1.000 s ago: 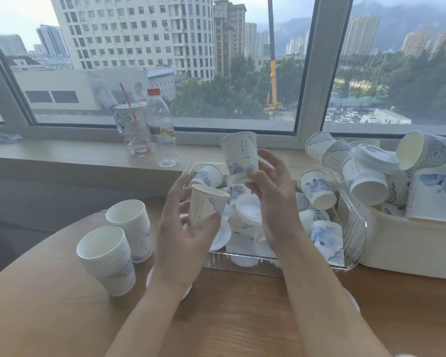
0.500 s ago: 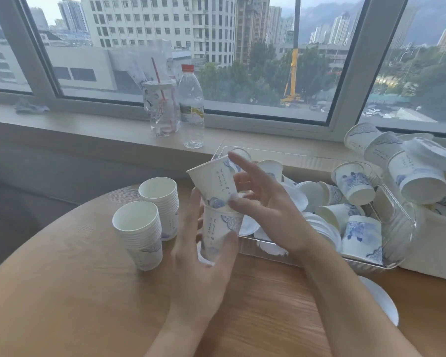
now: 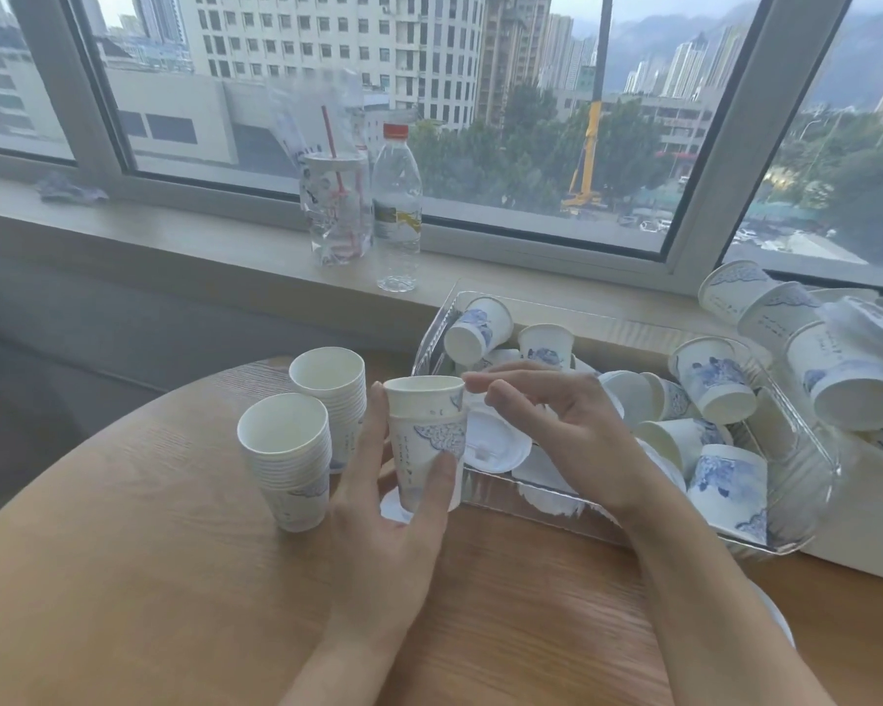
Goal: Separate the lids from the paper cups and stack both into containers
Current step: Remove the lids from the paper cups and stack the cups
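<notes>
Indoors, left hand (image 3: 393, 522) grips nested cups (image 3: 425, 440) over wooden table (image 3: 149, 578); right hand (image 3: 556, 425) relaxed.

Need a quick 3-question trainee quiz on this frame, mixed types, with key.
1. True or false: the left hand holds two nested cups upright.
2. How many cup stacks stand on the round table, left of the hands?
3. The loose cups and lids lie in: A) the clear tray B) the water bottle C) a drawer.

Key: 1 true; 2 two; 3 A.
</notes>
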The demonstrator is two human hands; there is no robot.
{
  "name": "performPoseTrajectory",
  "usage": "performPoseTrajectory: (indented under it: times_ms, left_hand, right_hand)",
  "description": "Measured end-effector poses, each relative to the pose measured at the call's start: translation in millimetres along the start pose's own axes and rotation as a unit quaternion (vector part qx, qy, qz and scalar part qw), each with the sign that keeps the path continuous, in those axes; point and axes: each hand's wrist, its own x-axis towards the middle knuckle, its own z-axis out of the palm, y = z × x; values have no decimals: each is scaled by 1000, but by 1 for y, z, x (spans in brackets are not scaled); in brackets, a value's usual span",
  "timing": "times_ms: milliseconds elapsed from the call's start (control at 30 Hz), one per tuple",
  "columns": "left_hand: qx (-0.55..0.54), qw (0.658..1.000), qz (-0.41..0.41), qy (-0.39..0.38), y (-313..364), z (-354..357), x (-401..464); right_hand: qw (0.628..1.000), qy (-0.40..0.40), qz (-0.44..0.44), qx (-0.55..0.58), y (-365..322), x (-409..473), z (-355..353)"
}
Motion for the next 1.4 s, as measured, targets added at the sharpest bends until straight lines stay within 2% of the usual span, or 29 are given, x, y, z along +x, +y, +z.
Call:
performPoseTrajectory:
  times_ms: [300,367,433,500,533,667,733,833,967,1200,1400]
  left_hand:
    - [31,999,20,-12,-9,-2,0]
    - [34,999,22,-23,-11,-2,-1]
    - [43,998,25,-29,-12,-2,-1]
    - [50,998,34,-32,-15,-3,-1]
    - [52,997,37,-34,-16,-3,0]
    - [49,997,41,-37,-20,-2,-2]
    - [48,997,40,-33,-21,-1,-2]
    - [52,997,52,-29,-24,1,-2]
    - [60,995,71,-32,-27,3,-1]
    - [74,992,98,-28,-30,5,1]
    - [92,991,97,-25,-26,4,0]
  right_hand:
    - [1000,-22,16,-3,2,-1,-11]
    - [1000,16,11,-20,-2,-1,-15]
    - [994,103,7,-43,-4,2,-21]
    - [978,177,32,-106,1,15,-30]
    - [970,190,60,-143,6,24,-35]
    - [936,116,180,-279,27,58,-44]
    - [913,79,207,-343,34,67,-41]
    - [890,70,234,-385,39,74,-38]
    - [895,94,237,-366,39,75,-38]
    - [923,185,180,-286,27,57,-39]
    - [958,203,122,-159,-4,36,-42]
